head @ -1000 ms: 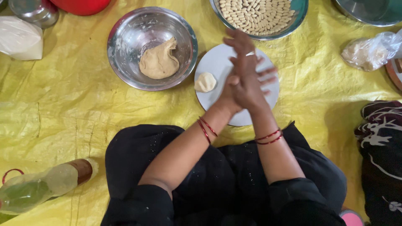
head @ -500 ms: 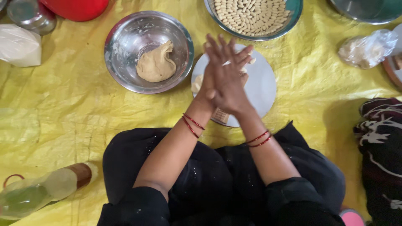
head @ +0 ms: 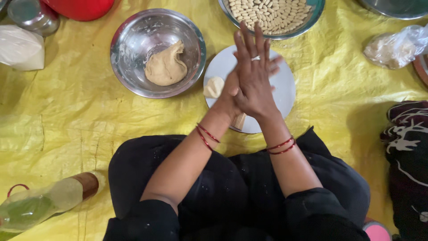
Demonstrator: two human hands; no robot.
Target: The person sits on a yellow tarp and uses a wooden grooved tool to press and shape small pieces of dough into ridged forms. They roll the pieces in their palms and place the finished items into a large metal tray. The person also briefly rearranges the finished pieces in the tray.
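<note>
A yellow sheet (head: 67, 111) covers the floor under me. Left of my grip sits a steel bowl (head: 129, 67) with dough (head: 166, 68). My right hand (head: 255, 76) lies flat over my left hand (head: 229, 96), palms pressed above a white plate (head: 285, 85); anything between them is hidden. A small dough piece (head: 214, 86) rests just left, nearest my left hand.

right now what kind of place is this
Likely a home floor set up for food making: a yellow sheet spread as the work surface, a steel bowl of dough, and a dish of small shaped pieces.
</note>
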